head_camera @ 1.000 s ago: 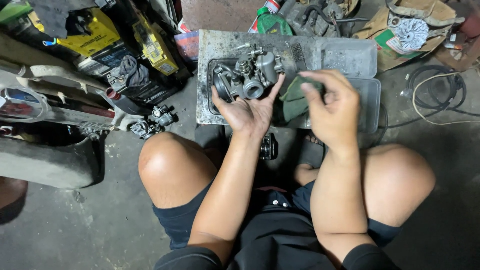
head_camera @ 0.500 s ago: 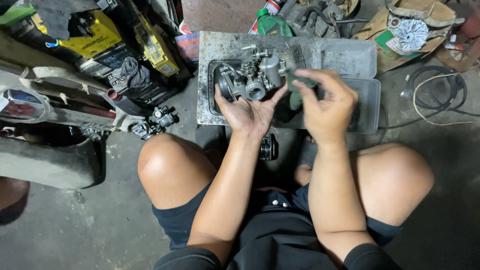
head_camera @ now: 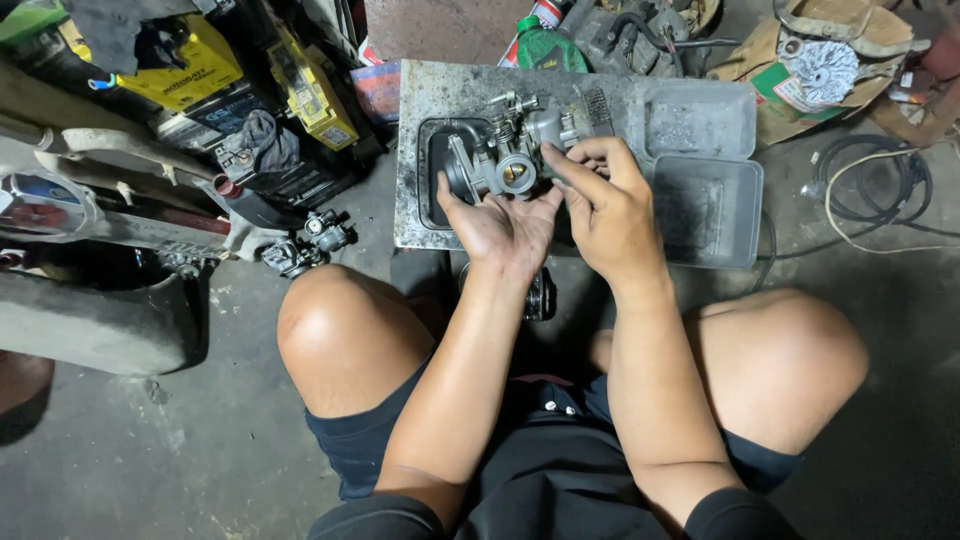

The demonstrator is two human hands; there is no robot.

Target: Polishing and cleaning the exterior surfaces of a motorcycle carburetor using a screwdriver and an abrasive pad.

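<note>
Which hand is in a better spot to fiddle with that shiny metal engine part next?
Probably the right hand. The left hand lies palm-up under the grey metal carburettor, cradling it over the grey metal tray, so it is busy. The right hand's fingertips already touch its side.

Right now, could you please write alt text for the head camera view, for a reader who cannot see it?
A seated person's left hand cradles a grey metal carburetor over a dirty metal tray, while the right hand touches its side with the fingertips. Bare knees frame a concrete floor with yellow boxes and a coiled cable.
</note>
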